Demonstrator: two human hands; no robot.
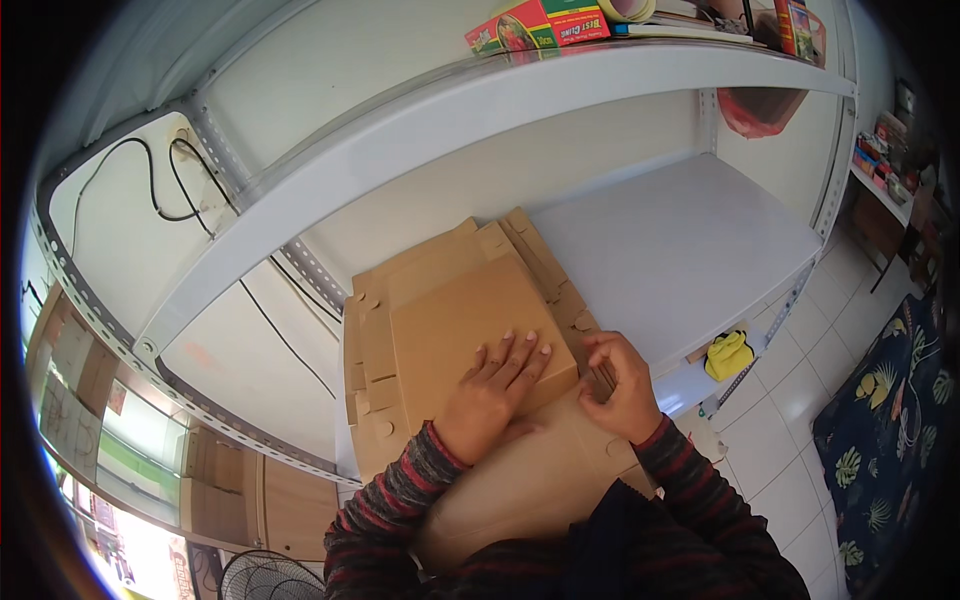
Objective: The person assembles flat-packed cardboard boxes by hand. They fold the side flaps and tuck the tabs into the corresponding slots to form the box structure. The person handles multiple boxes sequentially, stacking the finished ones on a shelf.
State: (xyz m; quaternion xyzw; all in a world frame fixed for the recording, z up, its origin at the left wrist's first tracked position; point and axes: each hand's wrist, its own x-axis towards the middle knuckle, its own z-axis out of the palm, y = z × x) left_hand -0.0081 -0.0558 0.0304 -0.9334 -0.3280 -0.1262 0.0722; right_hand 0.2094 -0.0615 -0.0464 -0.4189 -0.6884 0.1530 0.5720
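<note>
A closed brown cardboard box (455, 320) rests on top of flattened cardboard box blanks (430, 257) on the shelf before me. My left hand (490, 395) lies flat over the box's near right part, its fingers stretched out and slightly spread. Just off the box's right side is my right hand (622, 390), fingers bent and a gap between thumb and forefinger. Slotted cardboard flaps show behind that gap, and I see nothing held in it. Nearest my body, another sheet of cardboard (520, 490) spreads out under both forearms.
A metal shelf beam (480, 115) crosses above the work, with a red and green box (540, 28) on that upper shelf. The pale shelf surface (670, 250) extends right. A yellow cloth (729, 355) sits by its edge. A black fan (270, 578) stands lower left.
</note>
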